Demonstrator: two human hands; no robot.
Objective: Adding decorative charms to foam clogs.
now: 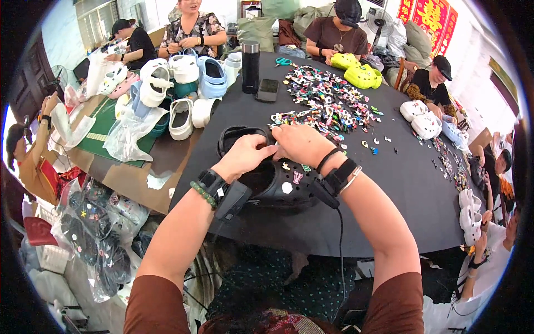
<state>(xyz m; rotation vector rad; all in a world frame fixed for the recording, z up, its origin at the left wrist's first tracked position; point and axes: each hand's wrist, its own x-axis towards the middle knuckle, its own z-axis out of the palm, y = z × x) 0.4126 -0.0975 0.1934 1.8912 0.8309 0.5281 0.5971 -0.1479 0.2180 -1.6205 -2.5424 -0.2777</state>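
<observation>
Two black clogs lie in front of me on the dark table. The nearer black clog [257, 181] carries several charms, among them a white one [286, 187] and a pink letter-shaped one [297, 177]. Behind it, the farther black clog [229, 135] is partly covered by my left hand [248, 155]. My right hand [303, 146] meets the left above the nearer clog's front end, fingers curled. Both hands are closed, thumbs and fingertips together; whatever is pinched between them is hidden. Just beyond them spreads a large heap of small colourful shoe charms [317, 92].
A black bottle [250, 68] and a phone [267, 90] stand and lie beyond my left hand. White and blue clogs [181, 118] crowd the left. Yellow-green clogs [362, 76] are near a person opposite; white clogs [421, 119] lie right. Other people sit around the table.
</observation>
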